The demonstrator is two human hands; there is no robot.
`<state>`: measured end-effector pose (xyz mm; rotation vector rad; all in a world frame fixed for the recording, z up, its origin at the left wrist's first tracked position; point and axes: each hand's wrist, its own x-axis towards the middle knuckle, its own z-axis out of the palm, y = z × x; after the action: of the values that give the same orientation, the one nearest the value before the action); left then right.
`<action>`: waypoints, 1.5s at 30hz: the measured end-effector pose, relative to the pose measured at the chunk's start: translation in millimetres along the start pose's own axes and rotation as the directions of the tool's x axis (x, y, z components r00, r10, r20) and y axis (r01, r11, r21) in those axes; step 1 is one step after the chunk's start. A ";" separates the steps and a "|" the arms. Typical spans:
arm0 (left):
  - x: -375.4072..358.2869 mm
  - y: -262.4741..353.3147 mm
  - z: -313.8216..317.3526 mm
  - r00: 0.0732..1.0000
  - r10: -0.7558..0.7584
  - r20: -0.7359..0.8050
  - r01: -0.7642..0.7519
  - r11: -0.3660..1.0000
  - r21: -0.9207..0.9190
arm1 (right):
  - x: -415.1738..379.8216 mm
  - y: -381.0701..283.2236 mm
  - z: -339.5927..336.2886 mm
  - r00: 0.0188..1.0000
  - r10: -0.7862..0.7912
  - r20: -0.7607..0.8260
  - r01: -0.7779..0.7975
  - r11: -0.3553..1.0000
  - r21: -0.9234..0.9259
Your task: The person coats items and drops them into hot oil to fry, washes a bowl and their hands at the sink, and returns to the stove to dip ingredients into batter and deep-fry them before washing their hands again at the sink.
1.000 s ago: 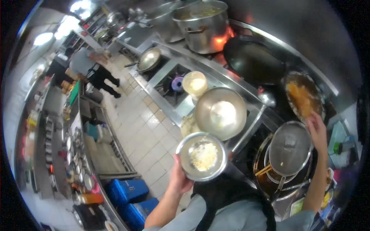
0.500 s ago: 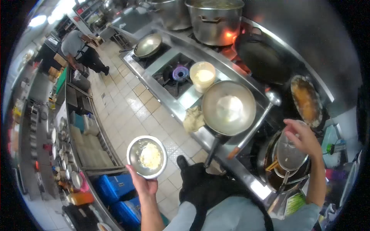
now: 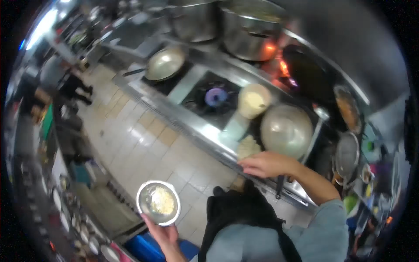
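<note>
My left hand [image 3: 160,233] cups a metal bowl [image 3: 158,203] of pale food at seven o'clock, over the tiled floor [image 3: 144,144]; my right hand [image 3: 265,164], loosely open and empty, hovers at the stove edge [image 3: 209,142].

The right hand [image 3: 266,164] has left the strainer [image 3: 347,153] and come across to the stove's front edge below the wok [image 3: 286,130], while the left hand [image 3: 161,233] has carried the bowl [image 3: 158,202] lower, away from the stove.

My left hand [image 3: 160,233] is mostly hidden under the steel bowl [image 3: 158,203]. Motion blurs the stove [image 3: 205,109], and the far person [image 3: 61,81] is too smeared to make out.
</note>
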<state>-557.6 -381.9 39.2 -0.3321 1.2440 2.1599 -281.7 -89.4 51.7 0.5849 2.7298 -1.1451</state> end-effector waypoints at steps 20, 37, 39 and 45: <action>103.2 142.6 -80.7 0.872 0.124 -0.474 -0.164 0.985 -0.044 | 423.3 7.6 58.7 0.978 0.194 0.077 -0.123 0.238 0.964; 259.7 425.2 -323.3 0.644 0.420 -0.639 -0.648 0.743 -0.165 | 770.5 -260.6 223.6 0.884 -0.096 0.458 -0.352 0.506 0.787; 293.5 493.9 -357.6 0.556 0.423 -0.715 -0.639 0.768 -0.043 | 790.9 -268.9 226.2 0.894 0.166 0.416 -0.444 0.454 0.773; 385.4 636.1 -435.4 0.500 0.486 -0.717 -0.550 0.817 0.170 | 852.0 -282.1 207.4 0.928 0.285 0.239 -0.350 0.455 0.819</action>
<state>-1290.3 -835.2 59.3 -1.0874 1.8947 2.7165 -1182.4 -158.7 -128.7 1.0613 1.6559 -2.2954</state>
